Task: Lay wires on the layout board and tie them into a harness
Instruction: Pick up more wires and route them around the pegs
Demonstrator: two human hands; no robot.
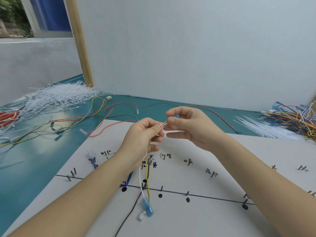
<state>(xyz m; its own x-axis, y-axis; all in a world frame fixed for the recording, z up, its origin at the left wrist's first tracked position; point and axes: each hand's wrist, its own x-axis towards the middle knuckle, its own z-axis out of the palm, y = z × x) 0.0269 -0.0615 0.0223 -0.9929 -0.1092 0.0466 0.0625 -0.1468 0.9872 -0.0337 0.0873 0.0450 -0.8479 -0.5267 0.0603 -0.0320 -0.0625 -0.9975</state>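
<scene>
From the head camera I am seeing my left hand (143,134) pinching a yellow wire (148,177) above the layout board (196,219), my right hand (189,127) pinching its blue-tipped end. Handwritten Chinese labels (166,156) are marking the pegs, too blurred to read surely.

Counted, approx. where blurred: 2 hands are seen, left hand (143,134) and right hand (189,127). 1 layout board (213,218) is seen, w/ 5 black dots (187,199) marked along its line. 2 heaps of white cable ties are seen: 1 big heap (56,98) at left, 1 smaller heap (266,127) at right. 1 bundle of multicoloured wires (295,117) is seen far right. 1 blue connector (148,207) and 1 clear connector (142,217) are hung low. Pins on the board can't be counted exactly.
</scene>
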